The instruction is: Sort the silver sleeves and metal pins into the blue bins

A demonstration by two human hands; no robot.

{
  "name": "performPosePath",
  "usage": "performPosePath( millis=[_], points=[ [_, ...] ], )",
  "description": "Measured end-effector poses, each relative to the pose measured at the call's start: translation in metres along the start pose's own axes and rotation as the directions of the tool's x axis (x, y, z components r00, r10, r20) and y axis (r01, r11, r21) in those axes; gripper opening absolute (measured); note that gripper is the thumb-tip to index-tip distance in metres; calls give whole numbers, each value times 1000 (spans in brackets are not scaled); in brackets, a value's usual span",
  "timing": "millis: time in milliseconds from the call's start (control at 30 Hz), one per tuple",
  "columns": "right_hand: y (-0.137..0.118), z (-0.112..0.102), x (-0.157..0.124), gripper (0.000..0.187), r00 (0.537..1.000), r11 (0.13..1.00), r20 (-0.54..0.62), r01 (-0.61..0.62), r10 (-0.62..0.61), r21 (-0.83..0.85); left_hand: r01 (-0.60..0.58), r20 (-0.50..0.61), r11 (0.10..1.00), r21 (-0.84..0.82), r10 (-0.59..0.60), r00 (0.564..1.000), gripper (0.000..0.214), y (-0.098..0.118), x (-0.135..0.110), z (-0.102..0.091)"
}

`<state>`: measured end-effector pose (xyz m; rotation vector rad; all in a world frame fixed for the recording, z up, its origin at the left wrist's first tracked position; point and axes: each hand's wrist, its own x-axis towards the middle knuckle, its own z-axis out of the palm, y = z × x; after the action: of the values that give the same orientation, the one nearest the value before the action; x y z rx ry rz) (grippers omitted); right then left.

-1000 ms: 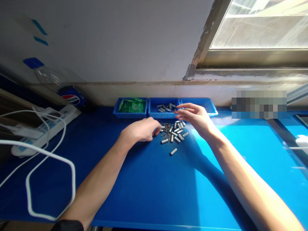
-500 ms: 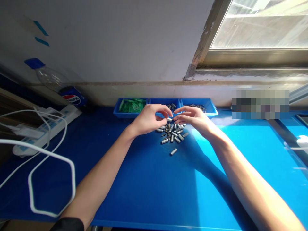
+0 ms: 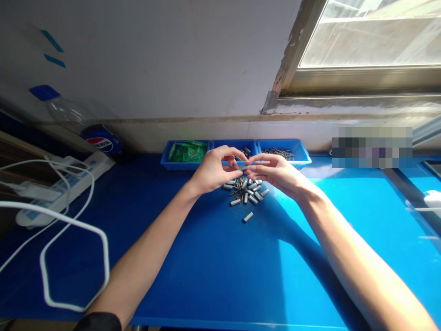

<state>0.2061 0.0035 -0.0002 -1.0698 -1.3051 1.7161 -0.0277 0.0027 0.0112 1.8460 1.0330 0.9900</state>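
Grey wall (image 3: 172, 59) and a bright window (image 3: 372, 37) stand behind a blue tabletop (image 3: 206, 257), sunlit on the right. Above it, the left hand (image 3: 215, 168) pinches a metal piece (image 3: 243, 168) between thumb and fingers. Fingertips of the right hand (image 3: 279, 173) meet its other end; whether that grip is closed on it I cannot tell. Just below lies a heap of similar pieces (image 3: 253, 199) mixed with brassy pins (image 3: 237, 187), one loose piece (image 3: 248, 217) nearer the front. Behind are three joined trays (image 3: 305, 158): green parts (image 3: 188, 151) left, metal pieces in the middle, thin pins (image 3: 280, 153) right. Well left sit a bottle (image 3: 99, 138) and a power strip (image 3: 74, 177).
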Motion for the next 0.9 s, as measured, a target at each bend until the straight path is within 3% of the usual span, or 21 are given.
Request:
performPosePath(
  millis=[100,200,300,467,600,733,900],
  points=[
    [2,-1,1,42,998,997,-45,44,-47,-63,6,3,998,55,-7,1000,24,0,1,0],
    [1,-2,2,41,990,987,-105,78,-93,-140,-5,-5,971,238,6,1000,13,0,1,-6],
    [-3,-1,2,37,970,973,-191,108,-148,-205,-22,118,891,454,-36,992,2,1,-1,-15],
    [-8,1,0,36,937,964,-264,178,-227,-197,-12,290,746,666,-243,926,25,5,-6,-15],
    [-7,1,-1,34,941,966,-267,158,-210,-203,-35,323,699,714,-285,902,19,3,-7,-8],
    [-8,3,0,30,948,972,-260,136,-184,-193,-9,304,711,703,-289,908,8,-1,-5,-7],
    [-8,4,0,33,951,974,-259,122,-170,-190,7,312,715,700,-314,897,10,-2,-5,-9]
  ],
)
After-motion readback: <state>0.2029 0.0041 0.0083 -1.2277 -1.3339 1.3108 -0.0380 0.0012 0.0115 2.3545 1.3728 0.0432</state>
